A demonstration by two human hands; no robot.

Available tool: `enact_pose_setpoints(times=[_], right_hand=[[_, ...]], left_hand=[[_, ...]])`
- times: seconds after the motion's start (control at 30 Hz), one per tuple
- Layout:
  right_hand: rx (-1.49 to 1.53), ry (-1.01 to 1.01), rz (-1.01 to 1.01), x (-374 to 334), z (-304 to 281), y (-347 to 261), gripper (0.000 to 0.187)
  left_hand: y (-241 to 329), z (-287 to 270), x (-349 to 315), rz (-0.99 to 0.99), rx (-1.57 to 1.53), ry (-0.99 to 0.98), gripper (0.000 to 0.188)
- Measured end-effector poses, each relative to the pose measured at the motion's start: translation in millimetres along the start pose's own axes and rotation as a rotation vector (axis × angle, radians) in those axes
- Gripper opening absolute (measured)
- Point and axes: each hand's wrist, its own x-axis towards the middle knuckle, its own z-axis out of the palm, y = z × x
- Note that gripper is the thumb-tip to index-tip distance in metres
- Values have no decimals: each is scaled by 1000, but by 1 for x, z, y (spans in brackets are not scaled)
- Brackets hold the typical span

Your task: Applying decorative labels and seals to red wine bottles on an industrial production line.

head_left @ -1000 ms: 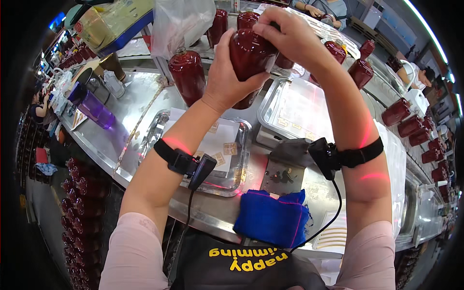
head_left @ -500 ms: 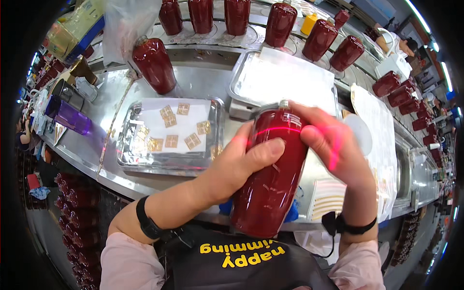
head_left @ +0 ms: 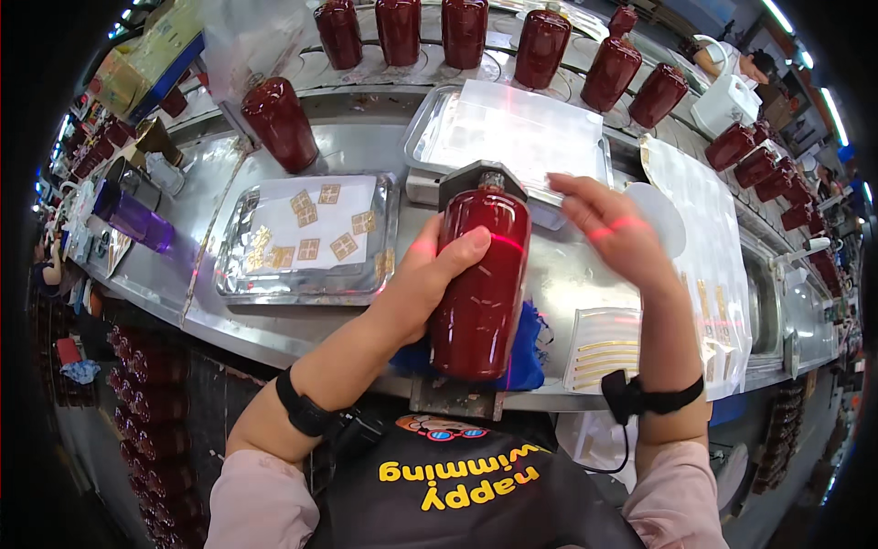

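Observation:
A glossy dark red bottle [head_left: 480,302] lies neck-away in front of me over a blue cloth [head_left: 526,343]. My left hand [head_left: 430,274] is closed around its left side, thumb on top. Behind the bottle's neck shows a dark angular fixture [head_left: 457,183]. My right hand [head_left: 599,224] is off the bottle to the right, fingers stretched out and holding nothing. A red light line crosses the bottle and both hands. On the left, a metal tray [head_left: 315,297] has a white sheet with several small gold square decals [head_left: 308,249].
Another red bottle [head_left: 281,128] stands behind the tray. More red bottles [head_left: 542,50] line the conveyor at the back. A second tray [head_left: 421,137] with white sheets sits behind the fixture. A sheet with gold strips [head_left: 604,357] is at right; a purple cup [head_left: 137,220] is far left.
The bottle has moved away from my body and down over the blue cloth, its neck now at the fixture. My right hand has let go of its neck end. The left keeps hold.

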Motion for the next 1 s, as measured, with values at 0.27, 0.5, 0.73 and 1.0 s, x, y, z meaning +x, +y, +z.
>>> enact_pose_setpoints(times=[0.27, 0.5, 0.73, 1.0], right_hand=[[-855, -177, 141, 158, -44, 97, 43], [-891, -222, 69, 257, 43, 101, 48], [-822, -192, -34, 265, 38, 115, 34], [-773, -134, -117, 273, 48, 130, 28]], left_hand=[[2, -13, 5, 68, 225, -86, 67], [8, -36, 8, 46, 549, -108, 95], [42, -60, 14, -17, 684, -110, 56], [71, -77, 52, 57, 703, -19, 40]])
